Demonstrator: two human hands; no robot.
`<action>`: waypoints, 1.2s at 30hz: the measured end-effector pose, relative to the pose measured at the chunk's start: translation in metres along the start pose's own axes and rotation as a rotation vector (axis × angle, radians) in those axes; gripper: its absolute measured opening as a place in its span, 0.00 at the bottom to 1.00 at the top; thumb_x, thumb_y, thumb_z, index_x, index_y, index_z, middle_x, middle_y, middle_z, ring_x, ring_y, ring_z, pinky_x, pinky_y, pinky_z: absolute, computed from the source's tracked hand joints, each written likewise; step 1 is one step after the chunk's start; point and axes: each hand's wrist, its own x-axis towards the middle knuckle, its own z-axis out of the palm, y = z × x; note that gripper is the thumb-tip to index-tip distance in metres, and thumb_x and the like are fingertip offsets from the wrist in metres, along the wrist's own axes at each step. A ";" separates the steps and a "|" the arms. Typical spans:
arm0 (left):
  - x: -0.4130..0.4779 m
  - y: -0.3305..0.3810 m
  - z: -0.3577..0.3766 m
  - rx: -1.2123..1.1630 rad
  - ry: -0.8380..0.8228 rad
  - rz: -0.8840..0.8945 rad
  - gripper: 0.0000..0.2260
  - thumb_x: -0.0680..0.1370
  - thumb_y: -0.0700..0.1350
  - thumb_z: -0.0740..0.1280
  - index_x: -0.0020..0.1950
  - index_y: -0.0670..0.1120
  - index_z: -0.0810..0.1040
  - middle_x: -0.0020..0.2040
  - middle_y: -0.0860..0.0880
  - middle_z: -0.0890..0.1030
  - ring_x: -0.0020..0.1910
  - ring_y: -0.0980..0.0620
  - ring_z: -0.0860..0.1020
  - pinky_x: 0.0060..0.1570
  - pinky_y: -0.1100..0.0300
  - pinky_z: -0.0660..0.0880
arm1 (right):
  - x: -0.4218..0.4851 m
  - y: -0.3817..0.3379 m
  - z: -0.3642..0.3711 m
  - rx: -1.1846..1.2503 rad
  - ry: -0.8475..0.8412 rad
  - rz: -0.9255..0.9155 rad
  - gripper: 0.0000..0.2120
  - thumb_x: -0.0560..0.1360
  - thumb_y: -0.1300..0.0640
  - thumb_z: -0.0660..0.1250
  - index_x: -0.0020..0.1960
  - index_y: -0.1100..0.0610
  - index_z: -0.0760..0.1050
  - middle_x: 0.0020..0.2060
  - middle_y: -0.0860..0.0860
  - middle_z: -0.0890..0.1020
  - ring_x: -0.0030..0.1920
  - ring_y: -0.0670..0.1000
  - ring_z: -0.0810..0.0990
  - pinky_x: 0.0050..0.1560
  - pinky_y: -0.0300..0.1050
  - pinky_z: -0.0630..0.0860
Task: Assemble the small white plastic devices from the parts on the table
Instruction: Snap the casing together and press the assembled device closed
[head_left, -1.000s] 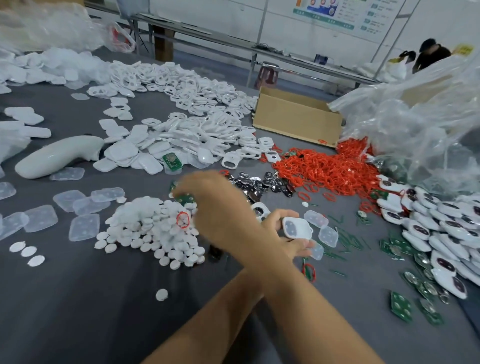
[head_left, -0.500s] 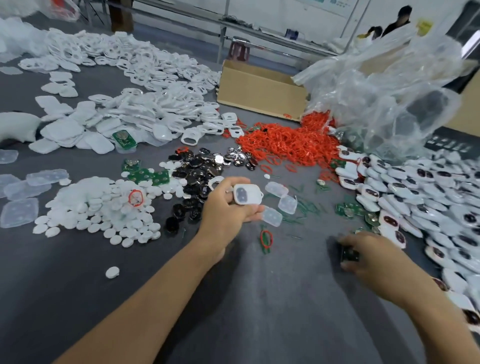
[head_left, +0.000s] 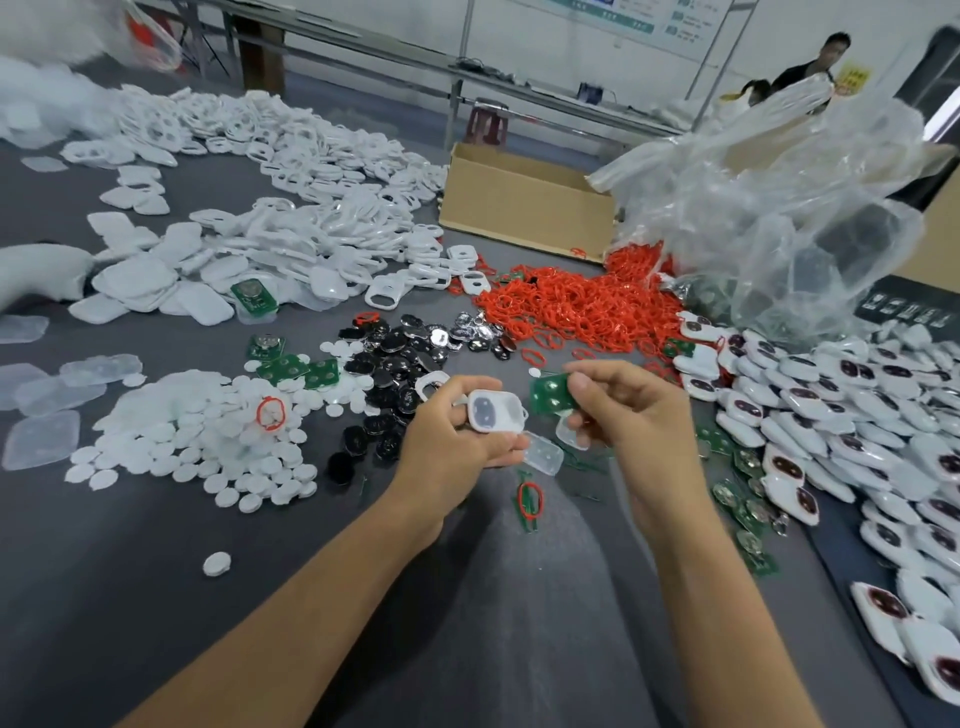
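My left hand (head_left: 457, 434) grips a small white plastic shell (head_left: 493, 410) with a translucent button pad in it, held above the table's middle. Just to its right, my right hand (head_left: 628, 405) pinches a green circuit board (head_left: 550, 392) between thumb and fingers, close to the shell but apart from it. Clear button pads (head_left: 543, 452) lie on the table under both hands. A pile of white round discs (head_left: 208, 436) lies to the left, black and silver button pieces (head_left: 400, 353) sit behind the hands, and red rings (head_left: 576, 301) are heaped further back.
White shells (head_left: 291, 244) cover the back left. A cardboard box (head_left: 524, 202) and a crumpled clear plastic bag (head_left: 779, 208) stand at the back. Several assembled white devices (head_left: 841, 415) crowd the right side. Loose green boards (head_left: 748, 525) lie at right. People stand far behind.
My right hand has come up from the table at the right carrying a green circuit board, and now holds it next to the shell. The left hand has kept its grip on the shell.
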 end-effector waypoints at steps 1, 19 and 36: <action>0.000 0.001 0.000 -0.002 -0.005 0.000 0.20 0.69 0.26 0.71 0.56 0.41 0.76 0.51 0.35 0.81 0.49 0.38 0.83 0.40 0.58 0.82 | 0.002 0.002 0.007 0.061 -0.005 0.018 0.06 0.75 0.67 0.66 0.46 0.61 0.81 0.32 0.51 0.83 0.28 0.46 0.77 0.30 0.36 0.74; 0.000 0.001 0.001 -0.022 -0.008 -0.015 0.21 0.68 0.24 0.71 0.58 0.38 0.75 0.48 0.36 0.82 0.44 0.46 0.82 0.41 0.57 0.82 | 0.001 0.015 0.022 0.065 0.001 0.013 0.09 0.73 0.73 0.65 0.46 0.64 0.80 0.36 0.55 0.83 0.36 0.47 0.80 0.40 0.34 0.77; 0.002 -0.002 -0.003 -0.014 0.005 -0.022 0.18 0.72 0.24 0.67 0.58 0.40 0.75 0.50 0.35 0.81 0.41 0.44 0.85 0.40 0.59 0.81 | 0.022 0.055 -0.065 -0.857 0.323 0.093 0.14 0.72 0.65 0.67 0.57 0.61 0.80 0.51 0.60 0.83 0.37 0.52 0.79 0.47 0.41 0.72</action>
